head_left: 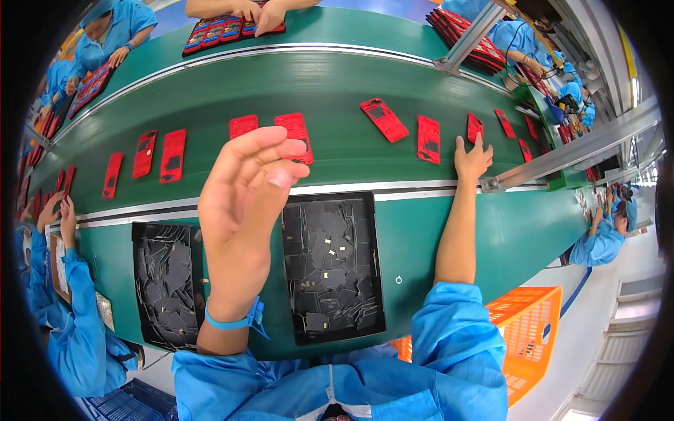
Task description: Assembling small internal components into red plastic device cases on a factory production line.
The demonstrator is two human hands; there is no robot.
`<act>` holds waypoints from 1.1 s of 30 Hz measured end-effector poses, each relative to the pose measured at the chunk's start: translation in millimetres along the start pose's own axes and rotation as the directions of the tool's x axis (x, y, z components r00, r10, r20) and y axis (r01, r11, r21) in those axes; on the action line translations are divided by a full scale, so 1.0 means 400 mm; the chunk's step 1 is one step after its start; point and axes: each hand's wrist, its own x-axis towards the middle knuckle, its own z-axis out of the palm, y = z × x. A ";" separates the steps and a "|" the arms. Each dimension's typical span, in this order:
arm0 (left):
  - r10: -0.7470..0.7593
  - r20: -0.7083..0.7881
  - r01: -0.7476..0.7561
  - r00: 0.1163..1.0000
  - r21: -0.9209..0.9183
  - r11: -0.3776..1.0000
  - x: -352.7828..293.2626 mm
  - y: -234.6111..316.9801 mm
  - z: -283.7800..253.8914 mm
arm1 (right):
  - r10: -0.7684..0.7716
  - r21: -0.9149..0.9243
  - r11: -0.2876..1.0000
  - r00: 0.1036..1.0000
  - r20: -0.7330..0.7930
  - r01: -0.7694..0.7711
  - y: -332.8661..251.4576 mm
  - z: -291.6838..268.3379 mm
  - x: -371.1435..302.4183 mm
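Note:
My left hand (246,189), wearing a blue wrist strap (235,321), is raised in front of the belt. Its fingers are bent and the thumb is pressed against the index finger; whatever may be between them is hidden. Behind its fingertips lies a red phone-shaped plate (298,128), partly covered. With fingers spread, my right hand (472,160) reaches over the belt's near edge, its fingertips at the lower end of another red plate (475,123). Below my hands stand a black tray of thin dark sheets (330,245) and a second such tray (168,281).
More red plates (428,139) lie along the green conveyor belt (337,84). A metal post (576,154) crosses at right. An orange crate (526,337) stands beside my right arm. Co-workers sit at left and right; across the belt, a co-worker's hands (260,14) touch a filled tray.

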 end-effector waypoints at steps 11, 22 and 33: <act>-0.049 0.085 0.049 0.995 0.003 0.999 0.013 -0.015 0.001 | -0.309 0.647 0.759 0.916 0.257 0.074 -0.094 -0.143 0.044; -0.289 0.066 0.283 0.955 0.088 0.955 0.012 -0.019 -0.027 | -0.874 0.881 0.023 0.437 -0.212 0.473 -0.546 -0.682 -0.183; -0.156 -0.069 0.156 0.985 -0.005 0.988 0.027 -0.020 -0.027 | -0.717 0.637 -0.697 0.284 -0.637 -0.331 -0.527 -0.852 -0.178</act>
